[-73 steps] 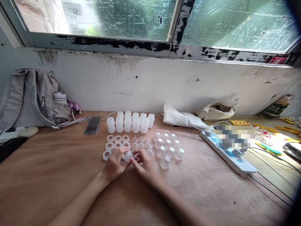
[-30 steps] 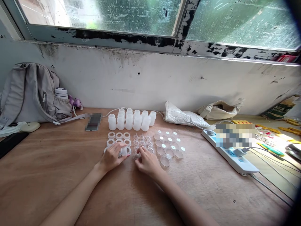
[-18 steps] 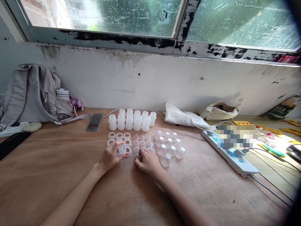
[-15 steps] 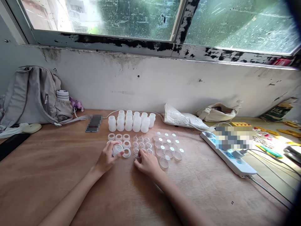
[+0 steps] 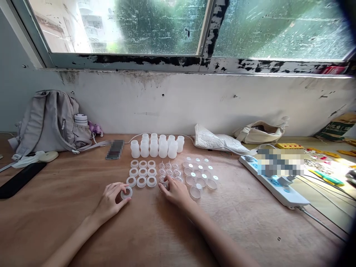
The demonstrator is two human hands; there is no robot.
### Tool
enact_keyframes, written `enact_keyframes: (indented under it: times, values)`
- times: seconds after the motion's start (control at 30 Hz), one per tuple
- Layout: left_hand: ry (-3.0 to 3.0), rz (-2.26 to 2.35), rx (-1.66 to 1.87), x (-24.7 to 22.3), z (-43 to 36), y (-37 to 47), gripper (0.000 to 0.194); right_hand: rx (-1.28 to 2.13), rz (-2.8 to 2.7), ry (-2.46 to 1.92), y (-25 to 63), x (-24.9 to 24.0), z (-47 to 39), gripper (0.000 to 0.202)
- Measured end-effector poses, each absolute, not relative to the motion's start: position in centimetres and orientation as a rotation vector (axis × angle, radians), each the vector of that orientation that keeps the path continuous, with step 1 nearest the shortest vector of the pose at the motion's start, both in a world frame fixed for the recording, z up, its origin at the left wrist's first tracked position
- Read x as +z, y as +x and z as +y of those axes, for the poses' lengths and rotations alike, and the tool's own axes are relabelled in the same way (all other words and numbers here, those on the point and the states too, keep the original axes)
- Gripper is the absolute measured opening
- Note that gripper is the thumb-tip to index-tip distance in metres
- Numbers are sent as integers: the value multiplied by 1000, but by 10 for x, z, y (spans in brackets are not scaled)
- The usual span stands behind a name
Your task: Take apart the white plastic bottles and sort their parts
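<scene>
My left hand [image 5: 114,200] curls thumb and fingers round a translucent plastic ring [image 5: 126,193], low at the table, left of the front row of similar rings [image 5: 141,182]. My right hand [image 5: 175,192] rests over the front of a group of small clear plastic pieces [image 5: 168,172]. Its thumb and fingertips close round one such piece, mostly hidden by the fingers. Right of that hand lie several clear round cups [image 5: 195,191], some with white dots. Behind the rings, frosted white plastic bottles [image 5: 153,148] stand close together in rows.
A phone [image 5: 115,149] lies left of the bottles, near a grey backpack [image 5: 52,122]. A white plastic bag [image 5: 219,142] and a cream bag [image 5: 260,132] lie along the wall. On the right, a power strip [image 5: 274,183] with cables crosses the wooden table [image 5: 155,237].
My left hand has moved left and toward me with the ring, away from above the ring rows. My right hand stays over the small clear pieces. The view has tilted up slightly.
</scene>
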State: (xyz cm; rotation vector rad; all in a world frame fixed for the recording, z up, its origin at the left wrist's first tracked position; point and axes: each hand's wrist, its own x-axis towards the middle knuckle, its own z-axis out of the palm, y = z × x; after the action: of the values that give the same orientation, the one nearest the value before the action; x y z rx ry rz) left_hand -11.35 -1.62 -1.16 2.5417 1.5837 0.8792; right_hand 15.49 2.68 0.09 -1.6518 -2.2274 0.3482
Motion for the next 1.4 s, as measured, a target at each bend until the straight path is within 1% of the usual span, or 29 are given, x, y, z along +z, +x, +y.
enact_keyframes:
  times: [0.23, 0.37, 0.47, 0.57, 0.7, 0.87, 0.93, 1.07, 1.17, 1.27, 1.4]
  values:
    - [2639, 1579, 907, -17, -18, -114, 15, 391, -2022, -1515, 155, -6, 31, 28]
    - [2648, 1568, 863, -17, -19, -114, 22, 448, -1893, -1465, 154, -12, 33, 33]
    - [2651, 1556, 830, -16, -20, -114, 26, 534, -1750, -1415, 155, -16, 33, 37]
    - [2669, 1525, 841, -12, -19, -110, 24, 675, -1675, -1338, 159, -20, 31, 40]
    - [2698, 1456, 866, 0, -10, -96, 17, 836, -1715, -1242, 166, -23, 32, 34]
    - [2742, 1277, 768, 22, 11, -61, 20, 972, -1746, -1146, 172, -25, 36, 21]
    - [2755, 1237, 705, 27, 21, -46, 24, 923, -1763, -1147, 174, -25, 35, 16]
    - [2756, 1327, 680, 28, 34, -26, 30, 644, -1897, -1141, 177, -23, 28, 9]
    - [2738, 1466, 697, 20, 37, -21, 27, 512, -1963, -1136, 177, -22, 23, 10]
    - [2743, 1529, 727, 11, 35, -22, 25, 503, -2022, -1157, 176, -23, 21, 11]
    - [2751, 1544, 740, 2, 29, -22, 20, 443, -2143, -1226, 173, -27, 20, 22]
